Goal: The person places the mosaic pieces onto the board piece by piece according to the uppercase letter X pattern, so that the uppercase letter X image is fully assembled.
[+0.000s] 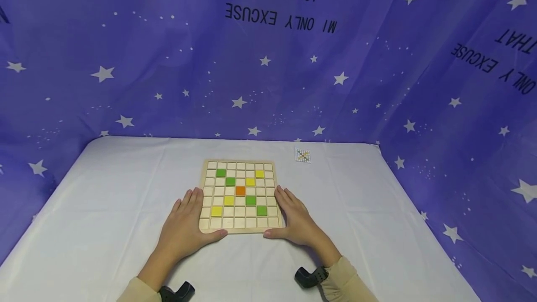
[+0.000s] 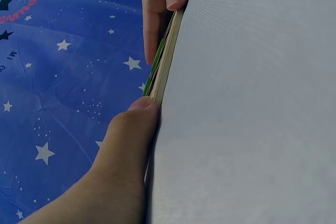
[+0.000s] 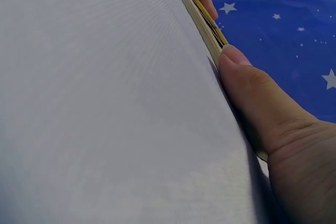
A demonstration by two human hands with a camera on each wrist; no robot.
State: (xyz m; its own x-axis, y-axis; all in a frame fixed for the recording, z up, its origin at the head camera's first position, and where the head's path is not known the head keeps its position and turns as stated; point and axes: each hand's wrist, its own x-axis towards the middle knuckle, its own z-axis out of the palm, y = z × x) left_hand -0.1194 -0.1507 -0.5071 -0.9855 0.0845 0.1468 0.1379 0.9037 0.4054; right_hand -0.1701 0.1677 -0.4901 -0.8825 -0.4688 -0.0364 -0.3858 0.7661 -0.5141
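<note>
A square wooden grid board [image 1: 247, 230] lies flat on the table, filled with pale wooden tiles. Green tiles [image 1: 250, 200] and yellow tiles [image 1: 216, 211] run along crossing diagonals, with one orange tile [image 1: 240, 191] where they meet. My left hand [image 1: 182, 227] rests along the board's left side, fingers straight and thumb against the front edge. On the opposite side, my right hand [image 1: 299, 222] lies the same way, its thumb [image 3: 252, 85] at the front edge in the right wrist view. Both wrist views show the board's rim [image 2: 167, 61] edge-on, most of its top hidden.
Behind the board to the right lies a small card [image 1: 303, 155] printed with a coloured grid pattern. White cloth covers the table [image 1: 335, 190]. A purple-blue curtain [image 1: 189, 69] with stars and lettering hangs at the back and sides. Each wrist wears a black device [image 1: 310, 277].
</note>
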